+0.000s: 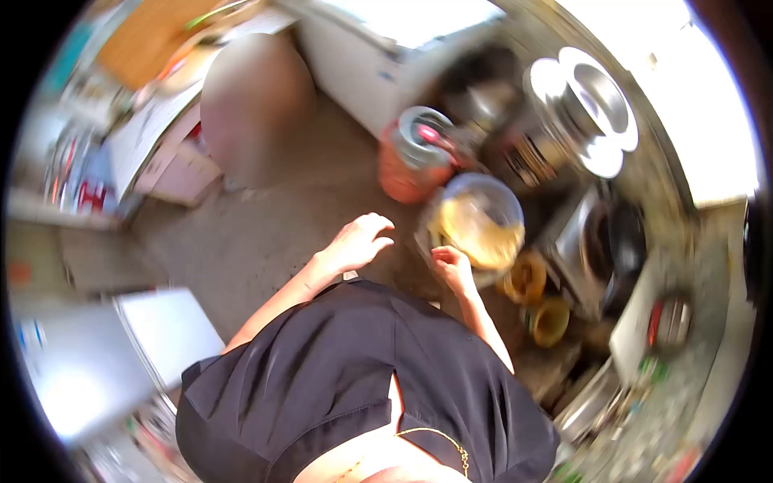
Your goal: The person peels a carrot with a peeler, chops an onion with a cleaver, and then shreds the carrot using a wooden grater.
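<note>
My left hand (360,241) hovers over the bare concrete floor (241,241) with its fingers loosely apart and nothing in it. My right hand (452,268) is curled against the near rim of a clear bowl (481,219) that holds pale yellow contents. The bowl sits low in front of me, just right of my left hand. The picture is blurred by motion, so the exact grip on the rim is hard to make out. My black top fills the bottom of the view.
An orange container with a metal lid (412,157) stands behind the bowl. Steel pots (597,105) and a dark pan (613,241) crowd the right. Two yellow cups (527,278) sit near my right arm. A white cabinet (378,48) is at the back, a white box (88,362) at left.
</note>
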Demonstrator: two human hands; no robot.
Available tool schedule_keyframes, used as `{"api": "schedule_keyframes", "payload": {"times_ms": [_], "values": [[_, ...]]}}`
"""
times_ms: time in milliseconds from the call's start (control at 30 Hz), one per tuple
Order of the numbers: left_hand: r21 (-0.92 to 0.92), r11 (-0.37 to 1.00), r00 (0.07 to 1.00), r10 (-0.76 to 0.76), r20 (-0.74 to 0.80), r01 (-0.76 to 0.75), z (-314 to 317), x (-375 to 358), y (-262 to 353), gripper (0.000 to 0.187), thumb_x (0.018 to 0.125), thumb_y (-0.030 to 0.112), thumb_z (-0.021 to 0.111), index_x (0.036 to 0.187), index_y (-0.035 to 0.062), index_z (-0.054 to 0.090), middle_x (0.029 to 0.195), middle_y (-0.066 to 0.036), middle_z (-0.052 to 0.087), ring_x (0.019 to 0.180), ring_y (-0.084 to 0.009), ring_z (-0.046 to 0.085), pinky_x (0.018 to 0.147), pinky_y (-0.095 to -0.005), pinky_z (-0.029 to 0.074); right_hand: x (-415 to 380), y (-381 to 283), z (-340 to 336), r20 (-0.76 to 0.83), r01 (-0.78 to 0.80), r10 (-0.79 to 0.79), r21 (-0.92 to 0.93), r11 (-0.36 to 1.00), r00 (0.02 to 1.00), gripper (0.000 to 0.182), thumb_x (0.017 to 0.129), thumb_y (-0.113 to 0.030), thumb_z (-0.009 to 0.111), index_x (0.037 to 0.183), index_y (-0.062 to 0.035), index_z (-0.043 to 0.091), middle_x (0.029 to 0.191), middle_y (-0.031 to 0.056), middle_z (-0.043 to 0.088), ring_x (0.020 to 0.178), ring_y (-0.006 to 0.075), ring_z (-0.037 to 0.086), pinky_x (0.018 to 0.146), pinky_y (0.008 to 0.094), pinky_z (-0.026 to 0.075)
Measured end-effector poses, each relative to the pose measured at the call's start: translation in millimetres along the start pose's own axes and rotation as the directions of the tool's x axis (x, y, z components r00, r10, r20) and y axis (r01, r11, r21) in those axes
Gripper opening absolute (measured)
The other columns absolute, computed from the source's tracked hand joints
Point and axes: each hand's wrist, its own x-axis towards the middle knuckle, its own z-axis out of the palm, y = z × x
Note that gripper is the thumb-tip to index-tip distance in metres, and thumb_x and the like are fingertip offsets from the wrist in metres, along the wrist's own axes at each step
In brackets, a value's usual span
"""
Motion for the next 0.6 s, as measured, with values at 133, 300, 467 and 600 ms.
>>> {"api": "schedule_keyframes", "payload": {"times_ms": [133,300,467,600], "values": [[-0.036,0.989,0.956,-0.15,-0.251,0.146,-77.8,-46.9,-49.8,0.03,0.089,0.023,0.064,0.11,0.0028,0.06,0.108,-0.015,0.062,0.102,-0.0318,0.06,0.089,-0.039,0.049,71.7,-95.1,97.0,0.311,-0.091,0.06,0.086,0.992,0.949,0.018,0.095,-0.003,0.049,0.106,-0.0015,0.064,0.082,0.0054,0.068,0.077,0.0113,0.064,0.071,0.0252,0.051],[0.043,0.998,0.779,0.0,-0.627,0.034,-147.7,-86.3,-87.1,0.054,0.084,0.031,0.07,0.128,0.0066,0.049,0.131,-0.015,0.051,0.115,-0.0357,0.053,0.098,-0.0418,0.044,78.9,-212.3,266.9,0.756,-0.252,-0.081,0.314,0.915,0.649,0.033,0.099,-0.018,0.05,0.125,0.0002,0.055,0.118,0.0123,0.062,0.11,0.0207,0.058,0.097,0.0337,0.044],[-0.612,0.785,0.541,-0.476,-0.693,-0.093,-182.2,-127.3,-187.9,0.06,0.096,0.05,0.048,0.131,0.0011,0.046,0.126,-0.018,0.056,0.114,-0.0241,0.056,0.09,-0.0369,0.048,66.8,-356.3,342.8,0.947,0.027,-0.228,0.228,0.973,0.228,0.06,0.098,-0.043,0.048,0.138,0.0013,0.041,0.143,0.0174,0.043,0.134,0.0269,0.038,0.111,0.0406,0.029],[-0.87,0.397,0.415,-0.767,-0.489,-0.291,-237.7,-133.8,-261.5,0.079,0.092,0.066,0.037,0.137,0.002,0.041,0.133,-0.017,0.051,0.122,-0.0264,0.051,0.096,-0.0444,0.046,105.5,-416.1,406.9,0.704,0.284,-0.696,0.645,0.71,0.142,0.059,0.093,-0.034,0.056,0.138,0.001,0.041,0.148,0.0213,0.034,0.141,0.0347,0.028,0.112,0.0475,0.025]]}}
